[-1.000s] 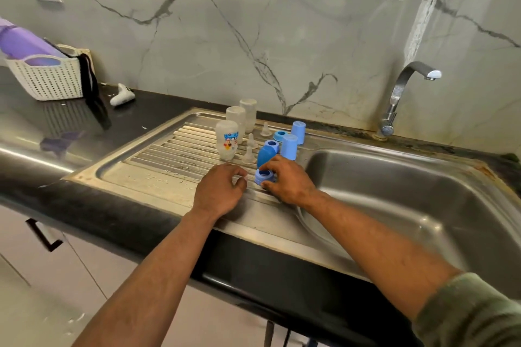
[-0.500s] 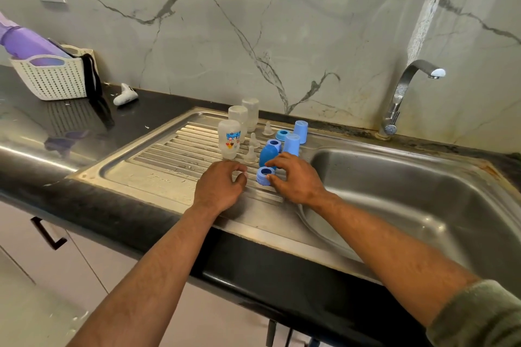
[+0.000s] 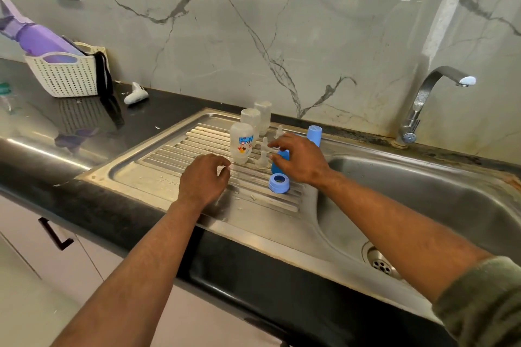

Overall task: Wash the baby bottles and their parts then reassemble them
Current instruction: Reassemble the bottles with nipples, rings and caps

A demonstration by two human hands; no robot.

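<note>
Hovering right hand (image 3: 303, 162), fingers spread.

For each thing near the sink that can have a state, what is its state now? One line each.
Printed bottle: upside down on the drainboard, no cap.
Two clear bottles: upside down behind it.
Blue ring: lying loose, not screwed on.
Blue cap: standing alone, off any bottle.
Clear teat: standing loose.
Tap: no water running.
Left hand: loosely curled, holding nothing.
Right hand: open, fingers reaching toward the teats.
</note>
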